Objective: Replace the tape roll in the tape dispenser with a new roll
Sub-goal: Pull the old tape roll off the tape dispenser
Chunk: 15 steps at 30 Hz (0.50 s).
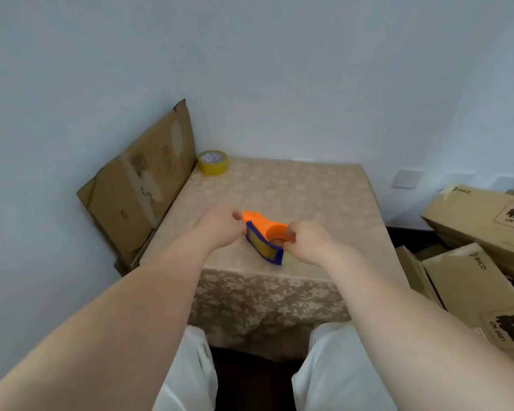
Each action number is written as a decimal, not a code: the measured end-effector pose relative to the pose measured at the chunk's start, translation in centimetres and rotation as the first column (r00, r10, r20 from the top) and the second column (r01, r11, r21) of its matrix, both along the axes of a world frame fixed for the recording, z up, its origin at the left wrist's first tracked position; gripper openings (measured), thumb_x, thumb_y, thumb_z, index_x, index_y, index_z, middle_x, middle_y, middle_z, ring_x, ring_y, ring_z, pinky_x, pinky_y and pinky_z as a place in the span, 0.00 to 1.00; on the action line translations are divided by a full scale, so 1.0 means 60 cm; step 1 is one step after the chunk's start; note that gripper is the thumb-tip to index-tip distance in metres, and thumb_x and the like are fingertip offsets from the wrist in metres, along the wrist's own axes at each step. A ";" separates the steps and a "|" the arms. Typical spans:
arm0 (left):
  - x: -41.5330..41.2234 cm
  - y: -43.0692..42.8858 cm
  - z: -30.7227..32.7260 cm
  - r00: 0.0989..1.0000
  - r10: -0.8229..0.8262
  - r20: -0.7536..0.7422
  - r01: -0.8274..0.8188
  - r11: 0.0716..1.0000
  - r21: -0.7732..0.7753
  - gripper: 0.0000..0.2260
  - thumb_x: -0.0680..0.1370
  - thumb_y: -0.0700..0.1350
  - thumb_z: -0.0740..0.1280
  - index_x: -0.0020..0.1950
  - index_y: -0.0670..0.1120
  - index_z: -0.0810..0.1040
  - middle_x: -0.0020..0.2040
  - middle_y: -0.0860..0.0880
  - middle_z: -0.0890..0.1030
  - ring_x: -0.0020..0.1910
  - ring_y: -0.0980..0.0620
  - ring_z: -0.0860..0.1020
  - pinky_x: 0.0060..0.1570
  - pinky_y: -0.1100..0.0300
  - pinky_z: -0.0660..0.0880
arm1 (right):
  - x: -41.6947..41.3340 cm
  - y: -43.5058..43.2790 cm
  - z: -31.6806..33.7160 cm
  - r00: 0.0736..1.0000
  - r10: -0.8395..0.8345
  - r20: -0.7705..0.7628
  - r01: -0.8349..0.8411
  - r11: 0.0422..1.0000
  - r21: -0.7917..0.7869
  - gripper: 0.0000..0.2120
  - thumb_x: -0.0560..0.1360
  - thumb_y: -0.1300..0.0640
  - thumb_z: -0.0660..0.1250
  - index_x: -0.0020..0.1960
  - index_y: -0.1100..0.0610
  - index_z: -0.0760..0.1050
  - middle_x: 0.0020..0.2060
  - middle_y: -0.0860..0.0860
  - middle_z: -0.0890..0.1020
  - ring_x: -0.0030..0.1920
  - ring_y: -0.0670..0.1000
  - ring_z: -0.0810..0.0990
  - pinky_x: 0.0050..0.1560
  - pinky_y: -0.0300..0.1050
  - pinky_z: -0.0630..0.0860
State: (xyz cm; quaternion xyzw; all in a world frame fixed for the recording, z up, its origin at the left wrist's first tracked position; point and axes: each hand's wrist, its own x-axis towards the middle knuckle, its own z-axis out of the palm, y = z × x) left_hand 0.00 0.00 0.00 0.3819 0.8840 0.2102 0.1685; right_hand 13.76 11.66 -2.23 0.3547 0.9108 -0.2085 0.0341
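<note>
While both hands meet near the front edge of the desk (309,185), the tape dispenser (264,237), orange with a blue plate, sits between them: the left hand (220,229) curls against its orange nose, though whether its fingers truly grip cannot be told, and the right hand (307,243) has its fingers closed on the orange handle end. Well apart, a yellow tape roll (212,162) lies flat at the desk's far left corner, just beside a cardboard sheet (143,185) leaning on the wall

left hand (220,226) covering tape dispenser (264,237) near end, loaded roll hidden, box (484,295) cut off at right edge
</note>
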 end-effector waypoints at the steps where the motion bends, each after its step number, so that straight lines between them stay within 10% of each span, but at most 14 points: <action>1: -0.001 0.000 -0.006 1.000 0.008 0.020 -0.008 1.000 -0.009 0.11 0.77 0.44 0.64 0.56 0.44 0.80 0.58 0.40 0.81 0.58 0.43 0.77 0.54 0.56 0.72 | -0.005 0.002 -0.006 1.000 -0.007 0.012 0.007 1.000 -0.029 0.15 0.77 0.58 0.60 0.62 0.59 0.75 0.61 0.58 0.78 0.59 0.59 0.77 0.53 0.44 0.72; 7: -0.013 0.008 -0.056 0.992 0.051 0.119 -0.049 0.999 -0.019 0.12 0.77 0.44 0.63 0.57 0.43 0.80 0.58 0.42 0.81 0.58 0.43 0.77 0.55 0.56 0.72 | -0.057 0.013 -0.078 0.899 -0.438 -0.016 0.390 0.818 -0.423 0.27 0.75 0.58 0.66 0.71 0.60 0.62 0.67 0.61 0.72 0.64 0.62 0.73 0.60 0.51 0.72; 11: -0.023 0.016 -0.091 0.971 0.090 0.222 -0.090 0.996 -0.009 0.12 0.77 0.44 0.63 0.59 0.44 0.80 0.59 0.44 0.81 0.58 0.45 0.78 0.56 0.55 0.73 | -0.054 0.021 -0.105 0.941 -0.334 -0.046 0.282 0.855 -0.435 0.20 0.76 0.61 0.61 0.68 0.56 0.71 0.60 0.60 0.77 0.60 0.62 0.75 0.58 0.53 0.73; 15: -0.028 0.018 -0.116 0.918 0.163 0.362 -0.176 0.984 0.002 0.09 0.77 0.44 0.64 0.55 0.45 0.80 0.53 0.45 0.80 0.54 0.44 0.79 0.54 0.52 0.75 | -0.067 0.039 -0.127 0.866 -0.498 -0.047 0.333 0.646 -0.687 0.24 0.74 0.53 0.66 0.68 0.60 0.70 0.62 0.59 0.77 0.60 0.60 0.77 0.61 0.52 0.73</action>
